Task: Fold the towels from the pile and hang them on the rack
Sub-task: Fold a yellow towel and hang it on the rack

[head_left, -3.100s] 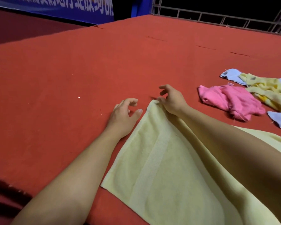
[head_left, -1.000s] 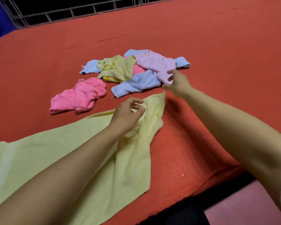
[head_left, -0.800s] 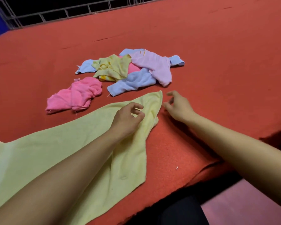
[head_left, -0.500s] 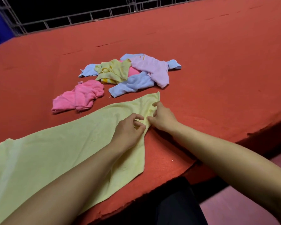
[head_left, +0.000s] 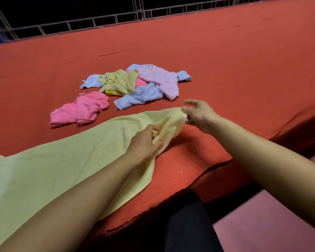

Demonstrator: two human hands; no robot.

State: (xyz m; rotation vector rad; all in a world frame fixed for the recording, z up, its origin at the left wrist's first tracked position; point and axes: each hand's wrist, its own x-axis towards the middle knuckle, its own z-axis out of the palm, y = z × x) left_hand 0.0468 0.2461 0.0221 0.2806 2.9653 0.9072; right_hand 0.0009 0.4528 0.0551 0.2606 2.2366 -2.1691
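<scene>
A long pale yellow towel (head_left: 65, 164) lies spread across the red table, running from the lower left to the middle. My left hand (head_left: 145, 142) grips its right end, bunching the cloth near the short edge. My right hand (head_left: 198, 113) pinches the far right corner of the same towel and lifts it a little off the table. Behind the towel lies the pile (head_left: 140, 84) of crumpled towels in blue, yellow, pink and lilac. A bright pink towel (head_left: 80, 110) lies apart, to the pile's left. No rack shows in this view.
The red felt table (head_left: 225, 60) reaches far back to a metal railing (head_left: 98, 20). Its front edge (head_left: 216, 166) runs diagonally at the lower right, with pinkish floor (head_left: 271, 224) below. My dark-clothed legs (head_left: 189, 226) are at the bottom.
My right hand has moved from beside my left hand out to the towel's far right corner and raised it. My left hand has closed tighter on the bunched cloth.
</scene>
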